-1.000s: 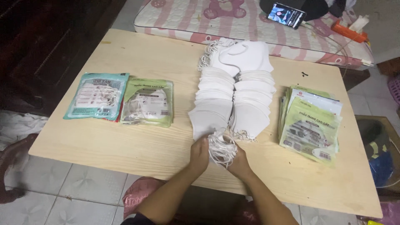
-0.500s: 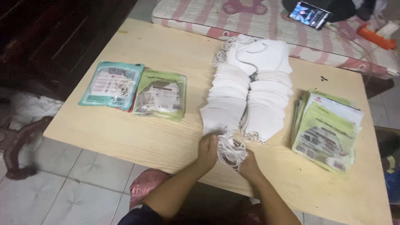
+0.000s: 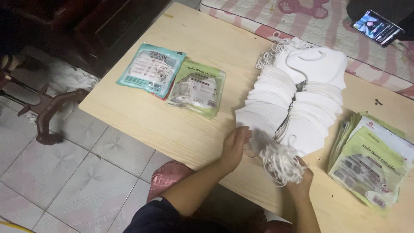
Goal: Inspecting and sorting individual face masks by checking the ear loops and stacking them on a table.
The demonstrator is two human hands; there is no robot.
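Observation:
Two overlapping rows of white face masks (image 3: 297, 95) lie fanned out on a light wooden table (image 3: 172, 125). My left hand (image 3: 235, 144) grips the near edge of the front mask in the left row. My right hand (image 3: 302, 181) rests near the table's front edge, its fingers closed on a bunch of white elastic ear loops (image 3: 280, 162) that hang from the masks.
A teal mask packet (image 3: 151, 69) and a green mask packet (image 3: 196, 88) lie at the table's left. A stack of green flat packets (image 3: 373, 162) sits at the right. Behind the table is a pink patterned mattress (image 3: 310, 21) with a lit phone (image 3: 377, 28). Tiled floor lies below at the left.
The camera has swung right and closer. My left hand has shifted onto the front mask's edge, and my right hand has gathered the ear loops more tightly.

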